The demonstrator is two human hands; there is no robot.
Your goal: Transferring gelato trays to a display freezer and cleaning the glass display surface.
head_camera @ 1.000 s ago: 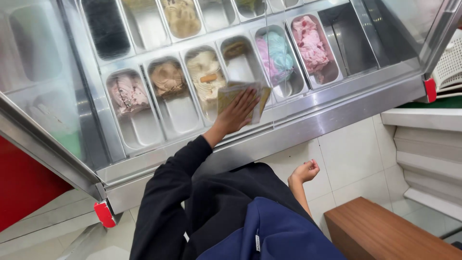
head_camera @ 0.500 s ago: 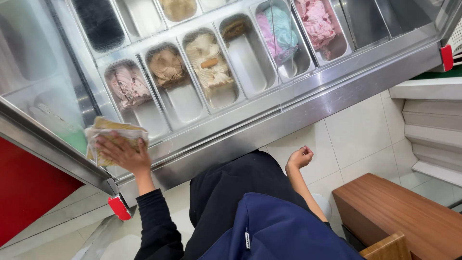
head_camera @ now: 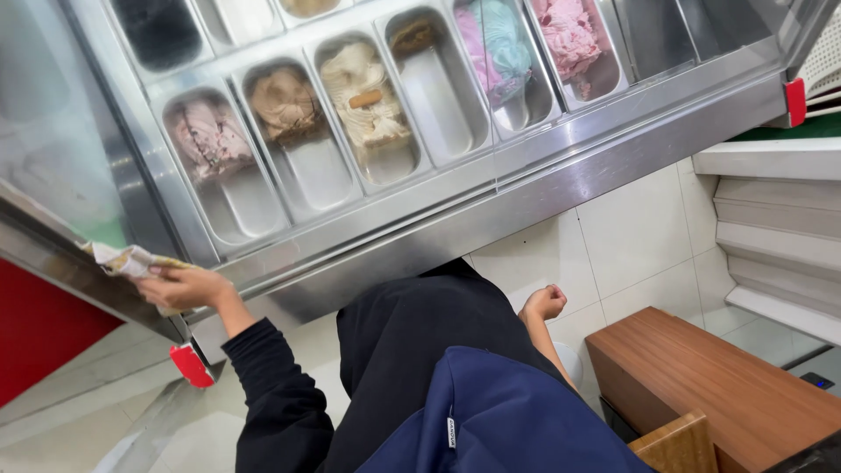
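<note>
My left hand (head_camera: pixel 184 287) grips a crumpled light cloth (head_camera: pixel 127 260) and presses it against the steel frame of an ice cream display freezer (head_camera: pixel 491 197) at its near left corner. The black sleeve of that arm runs down toward my body. My right hand (head_camera: pixel 545 303) hangs at my side as a closed fist, holding nothing, above the tiled floor. Under the freezer's glass lid sit several steel tubs of ice cream: pinkish (head_camera: pixel 206 136), brown (head_camera: pixel 282 101), cream (head_camera: pixel 363 92) and pink (head_camera: pixel 568 35) ones among them.
A wooden bench or counter (head_camera: pixel 718 385) stands at the lower right. White steps (head_camera: pixel 771 219) lie at the right edge. Red corner caps (head_camera: pixel 191 365) mark the freezer's ends. A red panel (head_camera: pixel 39 337) is at the far left. A dark blue apron (head_camera: pixel 499 420) covers my front.
My left hand has carried the cloth from the middle of the glass lid leftward and down to the freezer's left corner frame. My right fist has stayed at my side.
</note>
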